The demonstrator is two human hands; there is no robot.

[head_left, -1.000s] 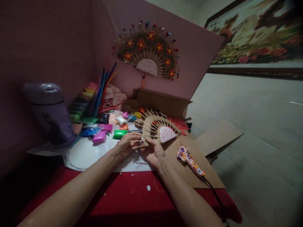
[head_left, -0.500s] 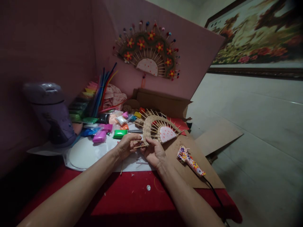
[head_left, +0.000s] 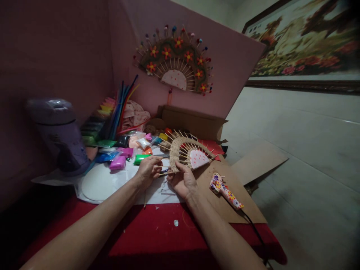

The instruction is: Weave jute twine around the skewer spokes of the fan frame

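Observation:
A half-round fan of thin wooden sticks, wound with a band of tan twine [head_left: 174, 150], is held over the table. At its centre sits a white half-disc with pink dots [head_left: 198, 159]. My right hand [head_left: 183, 180] grips the lower end of the twine band, thumb on top. My left hand [head_left: 149, 171] is closed at the stick ends on the fan's left side, fingers curled around them. What lies under my left fingers is partly hidden.
Clay packets [head_left: 118, 162], a white disc [head_left: 99, 183] and a purple bottle [head_left: 60, 135] lie left. A flowered glue gun [head_left: 226, 191] with a black cord rests on cardboard [head_left: 247, 202] at right. A finished fan [head_left: 180, 56] hangs on the pink board behind.
My left hand has shifted slightly left, away from the twine band, showing more of the sticks between the hands. My right hand and the fan have hardly moved.

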